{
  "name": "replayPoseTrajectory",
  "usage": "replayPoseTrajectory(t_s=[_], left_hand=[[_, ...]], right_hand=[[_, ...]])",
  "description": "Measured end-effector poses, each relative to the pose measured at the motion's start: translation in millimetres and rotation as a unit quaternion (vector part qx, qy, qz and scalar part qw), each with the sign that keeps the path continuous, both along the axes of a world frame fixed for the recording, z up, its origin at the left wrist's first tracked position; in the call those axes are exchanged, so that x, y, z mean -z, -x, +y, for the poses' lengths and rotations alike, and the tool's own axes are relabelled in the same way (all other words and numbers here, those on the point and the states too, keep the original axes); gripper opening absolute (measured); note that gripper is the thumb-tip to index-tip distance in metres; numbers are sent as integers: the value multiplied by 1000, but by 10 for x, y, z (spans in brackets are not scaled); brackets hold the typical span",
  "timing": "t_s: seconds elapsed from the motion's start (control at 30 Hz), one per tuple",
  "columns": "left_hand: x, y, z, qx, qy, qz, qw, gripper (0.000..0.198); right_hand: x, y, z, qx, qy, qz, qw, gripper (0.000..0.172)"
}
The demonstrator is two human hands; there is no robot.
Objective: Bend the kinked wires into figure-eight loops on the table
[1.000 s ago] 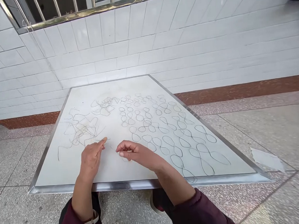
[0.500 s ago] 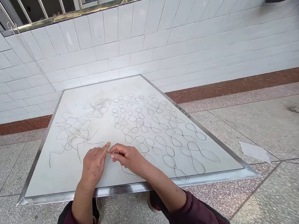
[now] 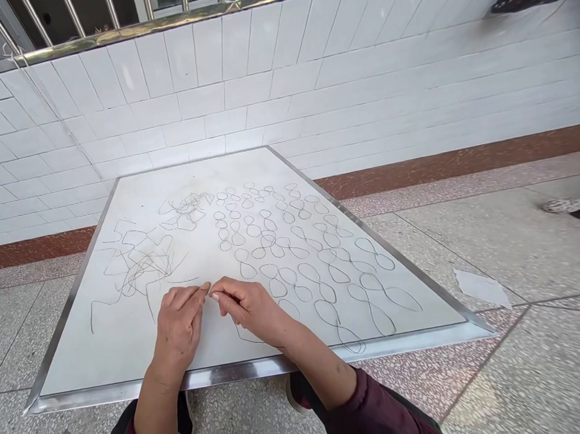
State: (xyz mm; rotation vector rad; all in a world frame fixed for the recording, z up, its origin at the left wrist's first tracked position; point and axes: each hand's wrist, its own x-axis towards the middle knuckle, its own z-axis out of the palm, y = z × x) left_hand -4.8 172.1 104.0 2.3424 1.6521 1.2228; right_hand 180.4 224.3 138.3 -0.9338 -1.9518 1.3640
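Note:
A white board with a metal rim [image 3: 133, 386] lies low in front of me. Thin dark wire pieces bent into figure-eight loops [image 3: 317, 268] cover its right half in rows. Tangled, unshaped wires [image 3: 140, 265] lie on its left half. My left hand [image 3: 179, 325] and my right hand [image 3: 249, 304] meet fingertip to fingertip near the board's front edge. Both pinch a thin wire [image 3: 245, 334] whose loose end curves under my right hand.
A white tiled wall [image 3: 311, 78] with a metal window rail rises behind the board. The floor is speckled stone; a scrap of paper [image 3: 481, 287] lies to the right. Someone's shoe [image 3: 572, 207] shows at the far right edge.
My hands have come together, from a gap between them to touching fingertips. The view has shifted slightly, so the board sits further left in the picture.

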Motion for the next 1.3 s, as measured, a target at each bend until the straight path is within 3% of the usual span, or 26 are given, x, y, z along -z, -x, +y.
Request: replayPoseTrajectory(t_s=[0.13, 0.27, 0.5, 0.67, 0.8, 0.93, 1.0, 1.1, 1.2, 1.3], left_hand=[[28, -75, -41, 5, 104, -100, 990, 38], [-11, -205, -58, -6, 219, -242, 945, 46], [-67, -291, -3, 35, 236, -369, 898, 51], [-101, -333, 21, 70, 265, -513, 814, 57], [-106, -405, 52, 69, 253, -645, 718, 62], [-107, -428, 79, 82, 243, -707, 659, 62], [-114, -404, 81, 99, 269, -702, 652, 62], [-118, -353, 72, 108, 298, -660, 682, 60], [-101, -337, 60, 106, 288, -636, 708, 62], [-77, -367, 50, 103, 267, -644, 710, 69]], right_hand=[[30, 14, 13, 26, -111, -10, 993, 21], [66, 3, 40, 51, -147, -26, 987, 19], [111, -95, 139, 61, -143, -66, 986, 16], [140, -105, 148, 34, -141, -58, 988, 18], [164, -75, 122, 69, -144, -54, 986, 18], [158, -76, 115, 101, -114, -37, 988, 19], [133, -91, 120, 112, -90, -21, 989, 18], [76, -110, 123, 117, -52, -1, 992, 18], [26, -105, 115, 118, -13, 16, 993, 19], [15, -77, 106, 122, 38, 36, 991, 21]])
